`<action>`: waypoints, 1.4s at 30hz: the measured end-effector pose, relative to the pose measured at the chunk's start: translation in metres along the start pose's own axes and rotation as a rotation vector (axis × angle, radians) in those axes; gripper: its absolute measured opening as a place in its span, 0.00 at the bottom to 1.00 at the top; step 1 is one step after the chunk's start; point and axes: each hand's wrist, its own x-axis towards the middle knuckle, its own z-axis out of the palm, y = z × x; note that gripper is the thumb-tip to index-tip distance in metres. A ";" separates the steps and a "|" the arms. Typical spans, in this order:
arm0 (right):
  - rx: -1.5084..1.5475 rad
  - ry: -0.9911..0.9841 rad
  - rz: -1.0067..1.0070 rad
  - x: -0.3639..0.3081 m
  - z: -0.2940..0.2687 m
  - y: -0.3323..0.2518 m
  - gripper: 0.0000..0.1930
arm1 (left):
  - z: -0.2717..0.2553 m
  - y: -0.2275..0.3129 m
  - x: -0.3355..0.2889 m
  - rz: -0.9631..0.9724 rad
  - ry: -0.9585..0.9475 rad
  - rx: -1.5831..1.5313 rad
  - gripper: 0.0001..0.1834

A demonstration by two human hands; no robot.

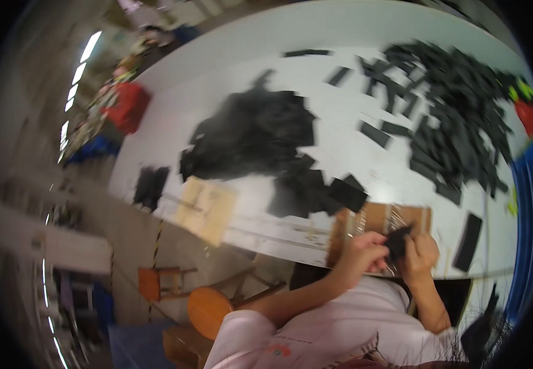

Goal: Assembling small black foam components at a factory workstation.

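Between my two hands is a small black fabric-like piece, held over a brown cardboard sheet at the table's near edge. My left hand pinches the piece from its left side, fingers curled. On the other side my right hand grips it with thumb and fingers closed. Just beyond the cardboard lie loose black squares, which run into a large heap of black pieces. One black strip rests to the right of my right hand.
A tangled pile of black strips covers the table's far right. Beige paper and a small black stack sit at the left edge of the white table. Wooden stools stand on the floor to the left.
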 end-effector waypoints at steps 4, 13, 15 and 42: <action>0.007 -0.013 -0.046 -0.009 0.000 -0.002 0.14 | 0.001 -0.015 0.004 0.212 -0.005 0.103 0.06; 0.740 -0.213 0.397 0.008 -0.018 -0.024 0.30 | -0.002 -0.016 0.000 0.588 0.108 0.456 0.02; 0.777 -0.166 0.482 0.011 -0.019 -0.032 0.18 | 0.001 -0.015 -0.001 0.598 0.104 0.494 0.03; 2.031 -0.172 1.303 -0.011 0.000 -0.014 0.05 | -0.006 -0.020 0.013 0.318 -0.121 0.013 0.09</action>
